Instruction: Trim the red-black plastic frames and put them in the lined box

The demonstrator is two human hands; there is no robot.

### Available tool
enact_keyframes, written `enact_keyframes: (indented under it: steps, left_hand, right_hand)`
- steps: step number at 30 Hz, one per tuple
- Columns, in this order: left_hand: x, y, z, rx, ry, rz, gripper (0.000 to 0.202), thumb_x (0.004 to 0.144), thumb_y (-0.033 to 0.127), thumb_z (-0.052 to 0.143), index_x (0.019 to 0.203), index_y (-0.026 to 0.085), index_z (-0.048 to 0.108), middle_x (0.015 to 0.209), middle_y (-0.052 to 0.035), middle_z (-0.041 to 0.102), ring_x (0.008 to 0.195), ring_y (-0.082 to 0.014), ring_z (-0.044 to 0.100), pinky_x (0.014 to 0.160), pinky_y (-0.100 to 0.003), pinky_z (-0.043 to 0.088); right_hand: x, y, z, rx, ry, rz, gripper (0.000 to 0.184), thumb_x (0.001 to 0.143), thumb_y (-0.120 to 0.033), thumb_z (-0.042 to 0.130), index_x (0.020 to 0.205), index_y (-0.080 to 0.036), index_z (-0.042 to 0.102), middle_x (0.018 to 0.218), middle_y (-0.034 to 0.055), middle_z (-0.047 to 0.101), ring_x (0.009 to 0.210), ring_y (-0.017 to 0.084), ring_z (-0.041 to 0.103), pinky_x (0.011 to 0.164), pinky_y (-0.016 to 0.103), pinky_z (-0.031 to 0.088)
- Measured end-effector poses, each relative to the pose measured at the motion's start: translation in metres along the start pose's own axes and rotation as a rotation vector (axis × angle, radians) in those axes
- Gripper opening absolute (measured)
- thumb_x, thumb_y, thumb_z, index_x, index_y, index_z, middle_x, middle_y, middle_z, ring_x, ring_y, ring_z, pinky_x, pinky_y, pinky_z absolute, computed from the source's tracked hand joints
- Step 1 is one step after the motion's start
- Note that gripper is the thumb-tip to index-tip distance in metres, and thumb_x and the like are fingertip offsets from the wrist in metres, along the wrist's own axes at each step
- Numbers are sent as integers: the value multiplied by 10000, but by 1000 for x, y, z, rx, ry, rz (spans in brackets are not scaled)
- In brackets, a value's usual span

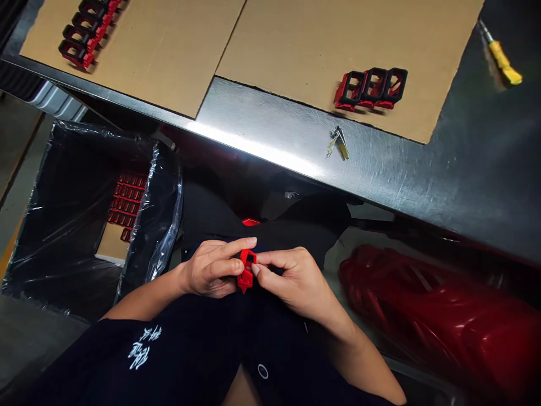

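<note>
A small red plastic part (246, 270) with a rectangular opening is held over my lap, below the table edge. My left hand (211, 268) pinches it from the left with thumb and forefinger. My right hand (291, 279) grips its right side, fingertips pressed against the part. Both hands are closed on it. Another red piece (251, 222) shows partly on the dark cloth just above the hands.
Steel table (296, 141) carries cardboard sheets (338, 39), three red-and-black assembled parts (372, 88), a row of several more (87, 31) at far left, a small tool (338, 143) and a yellow-handled tool (502, 56). A plastic-lined box (76, 225) holds red parts (127, 203); a red bag (435, 321) lies right.
</note>
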State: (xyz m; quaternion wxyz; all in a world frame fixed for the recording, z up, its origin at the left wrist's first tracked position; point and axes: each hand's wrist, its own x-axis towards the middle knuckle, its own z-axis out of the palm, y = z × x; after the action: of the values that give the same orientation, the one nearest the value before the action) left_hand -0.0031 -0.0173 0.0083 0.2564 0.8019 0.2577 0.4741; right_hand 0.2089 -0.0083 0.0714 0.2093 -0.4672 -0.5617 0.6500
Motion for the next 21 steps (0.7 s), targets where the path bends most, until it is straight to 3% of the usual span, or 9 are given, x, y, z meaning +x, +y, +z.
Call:
enact_keyframes:
  steps: [8,13,21]
  left_hand:
    - [1,-1,-2,9,-33,38,662,836,171,743,1414,214,425,1498,-243,566,945,-139,770,706,-233,595]
    - [1,0,-2,3,-36,15,616,830,179,766,1360,221,455,1493,-236,574,1038,-159,768,739,-228,595]
    - [1,-2,-4,9,-46,34,623,841,172,741,1390,214,450,1534,-230,529,1045,-159,768,751,-243,611]
  right_hand:
    - [1,1,4,37,53,38,275,894,-269,628,681,-155,760,560,-20,575,517,85,431,501,210,341]
    - [0,2,2,38,7,52,254,876,-249,622,701,-148,776,522,-35,496,495,74,359,475,211,297]
    - [3,2,7,41,58,68,282,879,-287,629,676,-140,761,559,-15,564,530,87,420,503,215,331]
